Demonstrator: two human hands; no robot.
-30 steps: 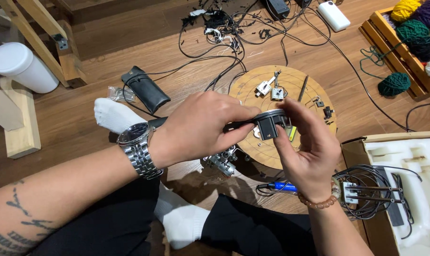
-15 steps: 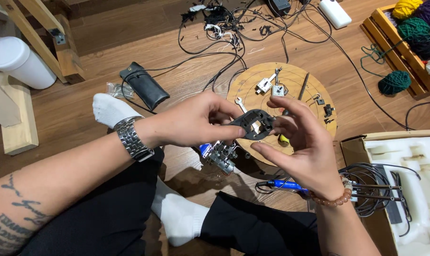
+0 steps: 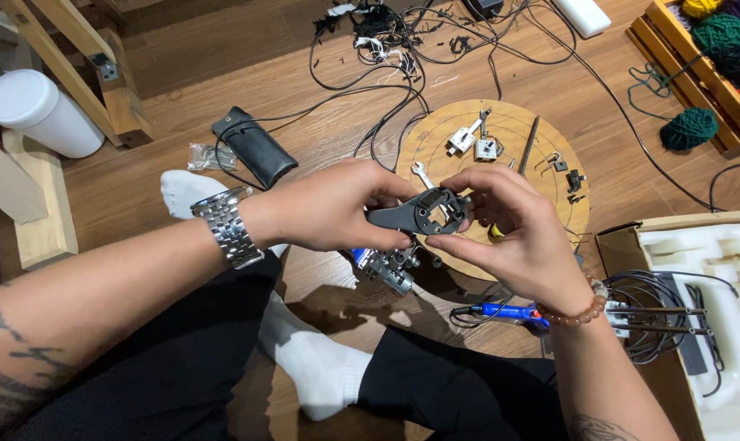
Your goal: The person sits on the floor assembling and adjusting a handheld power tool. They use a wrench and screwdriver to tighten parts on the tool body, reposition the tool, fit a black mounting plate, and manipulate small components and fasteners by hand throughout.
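Both hands meet over the near edge of a round wooden board that lies on the plank floor. The left hand pinches the flat tail of a dark metal bracket, thumb below and fingers curled over the top, while the right hand closes on the bracket's round, perforated end from the 3 o'clock side, fingertips narrow around its rim. The bracket is held in the air between them, roughly level, just above a small metal motor assembly that sits at 6 o'clock from it, by the board's edge. A small open-ended spanner lies on the board at 12 o'clock from the bracket, nearly touching the left fingers. Further up the board, toward 1 o'clock, rest a small white and metal connector part, a dark thin rod and a few tiny black fittings. A blue-handled tool lies on the floor at 5 o'clock, under the right wrist. At 9 o'clock from the hands a black leather pouch lies on the floor, and beyond it stands a white cylindrical tub. At 2 o'clock, well apart, lies a green ball of yarn.
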